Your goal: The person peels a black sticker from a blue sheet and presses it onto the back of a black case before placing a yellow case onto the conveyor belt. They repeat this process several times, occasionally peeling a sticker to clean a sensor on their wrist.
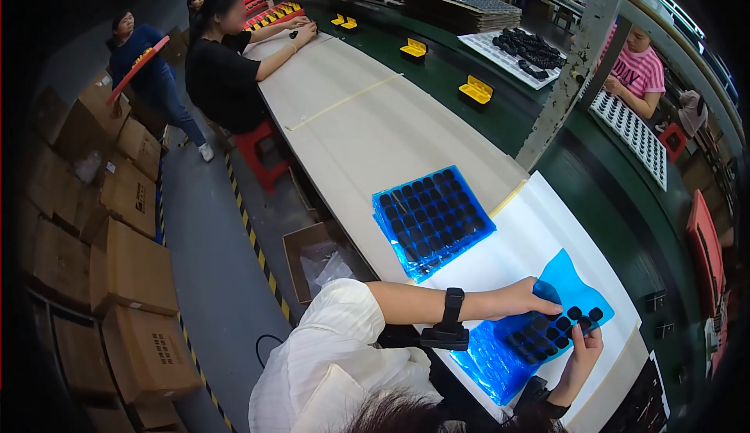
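Both hands on a blue sheet (568, 273) dotted with black pads (574, 313).
The left hand (525, 300) has thumb and fingers clamped on the sheet's upper-left part, which curls up beyond it; the right hand (584, 352) has its fingertips at the near-right edge, by 1 pad, though whether they pinch or only rest I cannot tell. The 2-sided hold probably steadies limp film. Shiny blue film (491, 364) lies just nearer than the left hand. Farther off and left of it, a pile of padded blue sheets (457, 255) sits partly on the white board (551, 218), perhaps for easy reach. Writing: cartons (141, 347) well left of the left hand carry dark print, too small to read surely; a pink shirt (639, 75) far beyond the right hand bears lettering.
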